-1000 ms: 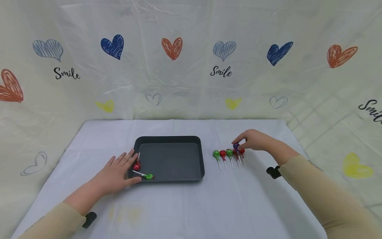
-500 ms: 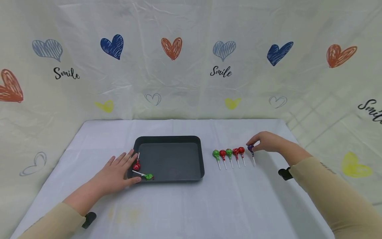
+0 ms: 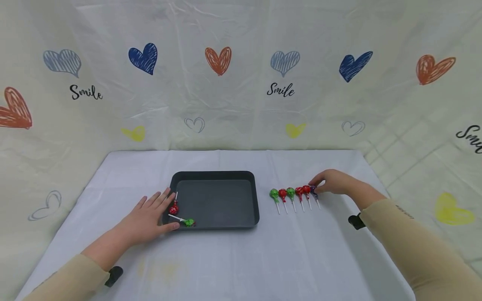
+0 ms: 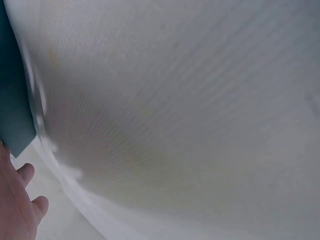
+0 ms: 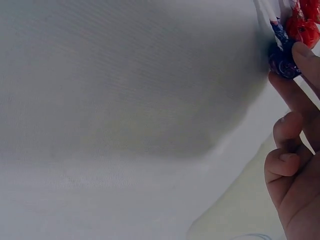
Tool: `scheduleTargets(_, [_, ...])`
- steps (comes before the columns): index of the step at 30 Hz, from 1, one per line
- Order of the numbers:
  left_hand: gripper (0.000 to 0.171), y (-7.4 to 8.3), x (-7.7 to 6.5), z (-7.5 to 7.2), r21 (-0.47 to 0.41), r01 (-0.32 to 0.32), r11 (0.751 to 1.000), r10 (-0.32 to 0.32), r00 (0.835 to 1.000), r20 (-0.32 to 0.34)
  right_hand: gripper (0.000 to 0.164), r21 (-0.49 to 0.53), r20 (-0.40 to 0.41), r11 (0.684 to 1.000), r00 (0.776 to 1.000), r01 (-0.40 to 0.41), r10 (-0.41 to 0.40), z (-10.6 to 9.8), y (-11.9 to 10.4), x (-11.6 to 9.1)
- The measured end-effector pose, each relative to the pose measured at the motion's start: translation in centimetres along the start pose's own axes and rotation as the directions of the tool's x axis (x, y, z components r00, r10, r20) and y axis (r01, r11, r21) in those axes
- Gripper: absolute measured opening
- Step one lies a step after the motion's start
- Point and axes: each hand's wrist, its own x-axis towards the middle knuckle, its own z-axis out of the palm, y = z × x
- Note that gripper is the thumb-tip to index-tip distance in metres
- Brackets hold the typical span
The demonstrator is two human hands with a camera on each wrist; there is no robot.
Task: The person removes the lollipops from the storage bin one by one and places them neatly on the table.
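Observation:
My right hand (image 3: 333, 182) pinches the head of a purple lollipop (image 5: 283, 61) between thumb and finger, at the right end of a row of lollipops. Beside it in that row lie red lollipops (image 3: 306, 189) and green ones (image 3: 290, 192), sticks toward me. My left hand (image 3: 146, 219) rests with straight, spread fingers on the left edge of a dark grey tray (image 3: 211, 228). Inside the tray's near left corner lie a red lollipop (image 3: 173, 209) and a green lollipop (image 3: 189, 223). In the left wrist view only part of that hand and the tray's side show.
A white cloth (image 3: 233, 263) covers the table. Behind it hangs a pale sheet (image 3: 241, 104) printed with hearts and "Smile". The tray stands left of the lollipop row, with a strip of cloth between them.
My right hand carried the purple lollipop from above the row out to its right, then back left against the last red one. The left hand stayed on the tray.

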Motion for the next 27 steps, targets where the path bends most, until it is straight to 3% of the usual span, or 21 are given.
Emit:
scheduleTargets(12, [0.101,0.2,-0.2,-0.3,-0.018,0.001,1.0,-0.001,1.0,0.01,0.036,-0.003,-0.06,0.999,0.998,0.038,-0.038,-1.4,-0.3,-1.0])
scheduleTargets(27, [0.1,0.2,-0.3,-0.3,-0.007,-0.003,1.0,0.003,1.0,0.013,0.034,-0.03,-0.066,0.99,0.988,0.138,-0.14,-1.7,-5.8,0.5])
